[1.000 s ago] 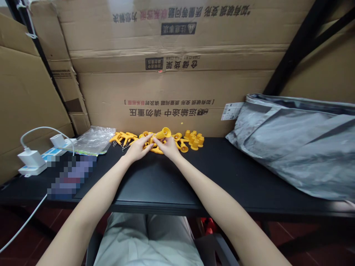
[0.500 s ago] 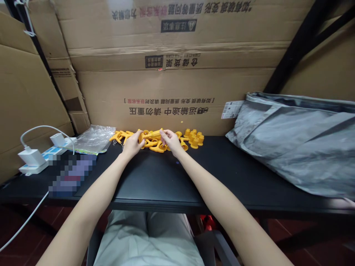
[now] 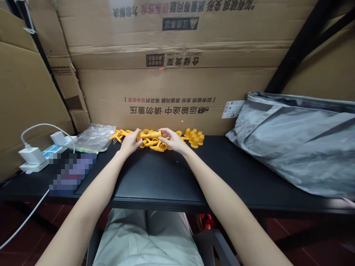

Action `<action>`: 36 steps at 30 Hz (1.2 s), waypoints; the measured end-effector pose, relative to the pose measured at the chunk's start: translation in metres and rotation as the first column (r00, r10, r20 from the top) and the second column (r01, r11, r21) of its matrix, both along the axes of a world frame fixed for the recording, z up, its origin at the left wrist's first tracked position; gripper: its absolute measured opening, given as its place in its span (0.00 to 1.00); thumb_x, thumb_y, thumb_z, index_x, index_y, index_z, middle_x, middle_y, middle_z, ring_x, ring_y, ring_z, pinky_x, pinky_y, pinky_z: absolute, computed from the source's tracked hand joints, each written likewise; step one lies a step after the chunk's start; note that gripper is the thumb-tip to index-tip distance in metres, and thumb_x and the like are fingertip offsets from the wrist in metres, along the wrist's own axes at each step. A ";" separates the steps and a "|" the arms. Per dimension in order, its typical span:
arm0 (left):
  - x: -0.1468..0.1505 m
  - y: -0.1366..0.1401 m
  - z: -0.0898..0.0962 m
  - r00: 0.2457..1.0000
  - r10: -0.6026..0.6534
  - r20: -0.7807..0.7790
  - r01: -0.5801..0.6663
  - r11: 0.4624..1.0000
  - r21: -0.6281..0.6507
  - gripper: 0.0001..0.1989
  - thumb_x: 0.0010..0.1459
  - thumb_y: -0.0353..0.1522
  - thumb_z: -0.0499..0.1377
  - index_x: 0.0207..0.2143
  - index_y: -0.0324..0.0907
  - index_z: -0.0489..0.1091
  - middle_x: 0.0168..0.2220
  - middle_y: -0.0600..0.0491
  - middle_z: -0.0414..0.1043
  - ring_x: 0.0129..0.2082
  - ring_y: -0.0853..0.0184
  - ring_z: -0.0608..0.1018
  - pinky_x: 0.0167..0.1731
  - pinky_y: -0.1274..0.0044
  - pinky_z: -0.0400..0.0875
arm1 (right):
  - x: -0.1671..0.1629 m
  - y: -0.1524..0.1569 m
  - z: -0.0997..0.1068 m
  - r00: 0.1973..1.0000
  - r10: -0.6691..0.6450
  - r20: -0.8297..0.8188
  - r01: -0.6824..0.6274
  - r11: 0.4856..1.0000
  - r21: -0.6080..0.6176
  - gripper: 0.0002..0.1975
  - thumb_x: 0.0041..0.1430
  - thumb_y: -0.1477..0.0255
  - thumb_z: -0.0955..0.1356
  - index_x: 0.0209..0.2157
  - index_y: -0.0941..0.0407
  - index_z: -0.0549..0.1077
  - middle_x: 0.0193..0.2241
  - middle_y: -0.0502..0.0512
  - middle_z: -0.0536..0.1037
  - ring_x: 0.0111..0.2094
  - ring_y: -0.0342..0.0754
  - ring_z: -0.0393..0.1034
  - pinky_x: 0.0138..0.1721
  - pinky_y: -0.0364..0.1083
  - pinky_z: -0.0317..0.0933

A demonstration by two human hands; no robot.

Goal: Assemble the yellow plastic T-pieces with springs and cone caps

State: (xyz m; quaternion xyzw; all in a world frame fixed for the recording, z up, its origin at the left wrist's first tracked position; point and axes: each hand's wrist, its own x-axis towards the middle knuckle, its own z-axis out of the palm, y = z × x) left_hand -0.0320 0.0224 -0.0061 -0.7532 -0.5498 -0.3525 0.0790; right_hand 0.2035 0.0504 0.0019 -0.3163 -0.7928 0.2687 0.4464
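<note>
A yellow plastic handle-like part (image 3: pixel 151 135) is held almost level above the pile, its length running between my two hands. My left hand (image 3: pixel 131 143) is closed around its left end, where a wider flange shows by the fingers. At the right end, the thumb and fingers of my right hand (image 3: pixel 173 141) close about the tip. Beneath and behind lie several more yellow parts (image 3: pixel 157 148), some T-shaped and some with round cups. Small yellow flanged caps (image 3: pixel 195 142) stand in a cluster to the right of my right hand.
A clear plastic bag (image 3: pixel 95 137) lies left of the parts. Beyond it are a power strip (image 3: pixel 57 150) with white chargers (image 3: pixel 32 156) and a blurred-out flat object (image 3: pixel 72 173). A grey fabric bag (image 3: pixel 294 144) rests on the right, and cardboard (image 3: pixel 177 83) walls the black table's back.
The yellow part has tilted to nearly level and its right end has turned. My right hand's fingers have shifted at that end, with the thumb now lower and further apart from the fingers.
</note>
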 end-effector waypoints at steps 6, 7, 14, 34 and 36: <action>0.000 0.003 -0.002 0.998 -0.037 0.049 0.041 0.997 -0.069 0.17 0.54 0.32 0.57 0.48 0.43 0.67 0.28 0.55 0.72 0.30 0.67 0.75 0.35 0.76 0.68 | 0.004 -0.007 0.009 0.989 -0.059 0.138 0.041 0.990 0.132 0.21 0.55 0.66 0.68 0.51 0.56 0.70 0.44 0.58 0.74 0.35 0.46 0.68 0.37 0.48 0.66; 0.000 0.004 -0.003 0.998 -0.044 0.052 0.048 0.995 -0.088 0.17 0.54 0.33 0.57 0.48 0.43 0.67 0.26 0.57 0.71 0.28 0.67 0.74 0.33 0.77 0.68 | 0.004 -0.007 0.010 0.985 -0.067 0.157 0.042 0.986 0.160 0.21 0.56 0.67 0.67 0.51 0.56 0.70 0.44 0.58 0.74 0.35 0.47 0.69 0.38 0.48 0.66; -0.001 0.002 -0.002 0.999 -0.006 0.033 0.009 0.997 -0.073 0.16 0.52 0.32 0.58 0.46 0.43 0.68 0.28 0.56 0.72 0.30 0.66 0.75 0.34 0.76 0.68 | 0.009 -0.014 0.014 0.944 -0.132 0.302 0.036 0.952 0.304 0.22 0.59 0.65 0.66 0.54 0.56 0.69 0.48 0.59 0.74 0.40 0.49 0.71 0.45 0.51 0.64; 0.032 -0.014 0.004 1.000 0.015 0.000 -0.015 0.998 -0.063 0.19 0.55 0.33 0.58 0.49 0.38 0.69 0.34 0.48 0.77 0.34 0.62 0.78 0.38 0.74 0.70 | -0.010 -0.031 0.021 0.677 -0.596 0.431 0.210 0.718 0.664 0.14 0.62 0.81 0.58 0.41 0.56 0.72 0.40 0.61 0.76 0.48 0.56 0.63 0.51 0.55 0.46; 0.034 -0.015 0.003 1.000 0.025 0.009 -0.024 0.994 -0.104 0.19 0.55 0.35 0.59 0.49 0.39 0.70 0.33 0.49 0.78 0.33 0.62 0.79 0.37 0.75 0.70 | -0.011 -0.030 0.019 0.682 -0.602 0.416 0.204 0.703 0.682 0.15 0.61 0.82 0.57 0.42 0.57 0.71 0.42 0.62 0.76 0.49 0.56 0.62 0.51 0.55 0.47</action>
